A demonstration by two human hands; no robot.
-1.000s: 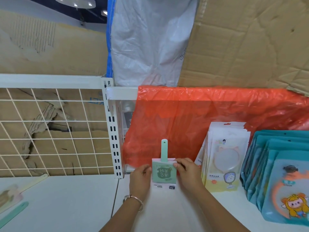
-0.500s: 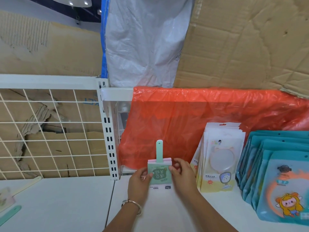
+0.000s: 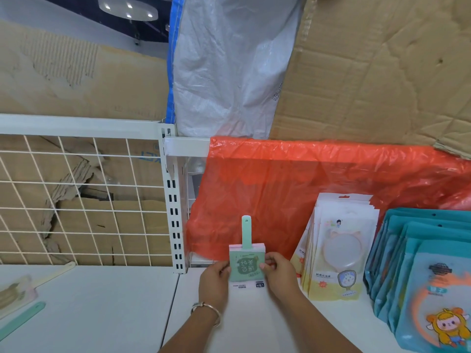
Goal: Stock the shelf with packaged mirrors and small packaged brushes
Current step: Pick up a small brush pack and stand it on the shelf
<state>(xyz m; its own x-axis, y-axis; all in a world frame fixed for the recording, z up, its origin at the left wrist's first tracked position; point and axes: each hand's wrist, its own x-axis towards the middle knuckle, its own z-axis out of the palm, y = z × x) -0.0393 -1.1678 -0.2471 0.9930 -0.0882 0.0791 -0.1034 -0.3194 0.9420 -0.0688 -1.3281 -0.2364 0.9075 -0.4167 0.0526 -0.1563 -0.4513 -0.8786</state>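
Gripping the brushes (image 3: pixel 246 265) from both sides with the left hand (image 3: pixel 215 278) and right hand (image 3: pixel 279 275), fingers curled on the pack edges, standing them upright on the shelf (image 3: pixel 229 324), handle up, left of the mirrors (image 3: pixel 341 250), before the red sheet (image 3: pixel 280 189). Looks like mid-placement; calls next for a gentle release without tipping them.

White shelf (image 3: pixel 102 314) before me: brush packs (image 3: pixel 246 267) upright at centre, white mirror packs (image 3: pixel 341 250) standing just right of them, teal packs (image 3: pixel 433 276) far right, loose brushes (image 3: pixel 15 296) lying far left.
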